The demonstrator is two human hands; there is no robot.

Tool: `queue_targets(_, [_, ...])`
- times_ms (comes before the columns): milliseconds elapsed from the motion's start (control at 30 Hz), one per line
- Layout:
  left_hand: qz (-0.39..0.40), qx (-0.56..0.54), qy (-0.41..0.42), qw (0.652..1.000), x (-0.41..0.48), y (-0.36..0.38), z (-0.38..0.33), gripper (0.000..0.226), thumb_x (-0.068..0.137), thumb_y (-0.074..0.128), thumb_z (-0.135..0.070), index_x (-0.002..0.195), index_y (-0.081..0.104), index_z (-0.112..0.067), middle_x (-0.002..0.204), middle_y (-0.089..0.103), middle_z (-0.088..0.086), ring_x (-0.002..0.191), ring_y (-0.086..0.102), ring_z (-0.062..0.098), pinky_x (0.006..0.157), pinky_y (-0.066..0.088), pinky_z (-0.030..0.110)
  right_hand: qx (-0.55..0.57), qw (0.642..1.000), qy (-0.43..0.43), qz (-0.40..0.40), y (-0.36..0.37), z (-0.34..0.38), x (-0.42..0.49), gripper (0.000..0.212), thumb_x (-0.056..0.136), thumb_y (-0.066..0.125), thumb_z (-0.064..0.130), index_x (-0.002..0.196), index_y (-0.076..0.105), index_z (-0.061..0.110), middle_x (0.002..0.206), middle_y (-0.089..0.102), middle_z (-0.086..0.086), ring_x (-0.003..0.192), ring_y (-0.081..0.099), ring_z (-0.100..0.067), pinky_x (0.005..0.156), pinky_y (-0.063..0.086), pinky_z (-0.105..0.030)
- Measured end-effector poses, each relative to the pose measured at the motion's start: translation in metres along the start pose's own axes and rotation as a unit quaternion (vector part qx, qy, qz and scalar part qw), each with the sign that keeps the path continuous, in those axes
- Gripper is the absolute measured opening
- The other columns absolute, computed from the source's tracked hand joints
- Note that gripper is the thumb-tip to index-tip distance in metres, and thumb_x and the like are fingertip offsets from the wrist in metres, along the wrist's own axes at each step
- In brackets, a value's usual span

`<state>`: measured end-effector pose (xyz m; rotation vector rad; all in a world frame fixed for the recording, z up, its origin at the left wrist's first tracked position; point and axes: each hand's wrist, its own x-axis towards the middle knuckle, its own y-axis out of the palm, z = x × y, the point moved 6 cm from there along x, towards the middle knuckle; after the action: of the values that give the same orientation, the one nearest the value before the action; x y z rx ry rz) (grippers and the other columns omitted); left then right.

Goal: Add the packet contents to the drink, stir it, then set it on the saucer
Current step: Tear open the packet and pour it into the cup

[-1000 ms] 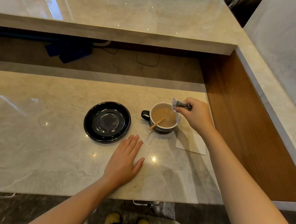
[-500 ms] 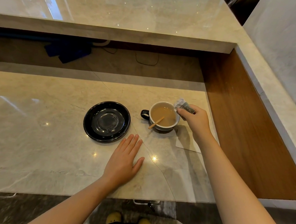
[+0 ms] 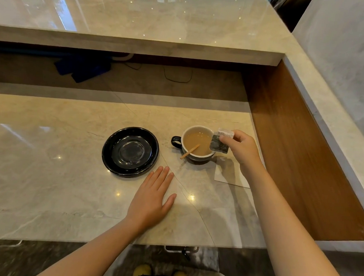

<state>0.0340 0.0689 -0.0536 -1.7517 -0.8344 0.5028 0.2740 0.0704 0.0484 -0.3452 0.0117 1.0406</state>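
Note:
A dark cup (image 3: pixel 197 157) with a white inside holds a light brown drink, and a wooden stirrer (image 3: pixel 190 151) leans in it. The cup stands on the marble counter, right of an empty black saucer (image 3: pixel 130 151). My right hand (image 3: pixel 240 147) pinches a small grey and white packet (image 3: pixel 221 141) at the cup's right rim, hanging down over the drink. My left hand (image 3: pixel 152 196) lies flat and open on the counter, just in front of the saucer.
A white napkin (image 3: pixel 231 174) lies on the counter under my right wrist. A wooden side panel (image 3: pixel 298 148) walls the right. A raised marble ledge (image 3: pixel 139 45) runs along the back, with blue cloth (image 3: pixel 83 68) and a cable beneath it.
My right hand has shifted slightly toward the cup and turned the packet, so it now hangs face-on over the right rim. The left hand has not moved.

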Motion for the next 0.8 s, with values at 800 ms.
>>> queue_targets(800, [-0.013,0.011,0.013,1.000,-0.002,0.000,0.000,0.066,0.091,0.026,-0.053,0.144,0.029,-0.014,0.152,0.024,0.006,0.141,0.010,0.016,0.114,0.000,0.029,-0.068,0.997,-0.021,-0.023,-0.070,-0.040,-0.087,0.015,0.085,0.062,0.013,0.096,0.071,0.009,0.090,0.066,-0.005,0.069,0.053,-0.007,0.056,0.044,-0.013])
